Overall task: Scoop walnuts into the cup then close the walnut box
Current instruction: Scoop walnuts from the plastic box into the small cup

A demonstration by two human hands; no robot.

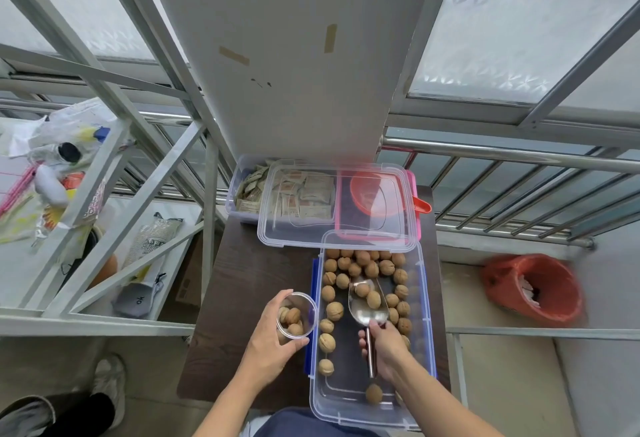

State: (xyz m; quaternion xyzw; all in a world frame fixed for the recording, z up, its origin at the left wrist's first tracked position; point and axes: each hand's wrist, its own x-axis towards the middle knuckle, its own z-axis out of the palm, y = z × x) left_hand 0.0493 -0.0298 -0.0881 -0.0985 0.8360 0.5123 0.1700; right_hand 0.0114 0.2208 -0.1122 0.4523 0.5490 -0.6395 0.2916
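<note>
A clear plastic walnut box [317, 398] with blue clips stands open on the dark table [239, 298], with several walnuts [360, 265] inside. My right hand [386, 350] grips the handle of a metal scoop [367, 308] that holds two walnuts inside the box. My left hand [268, 341] holds a clear cup [298, 315] just left of the box, with a few walnuts in it. The box's clear lid [332, 232] lies across the containers behind the box.
Behind the walnut box, a clear bin of packets [242, 191] and a pink-rimmed box with a red scoop [420, 204] lie partly under the lid. A metal shelf frame [104, 229] stands left. A railing [519, 159] and a red-lined bin [533, 287] are right.
</note>
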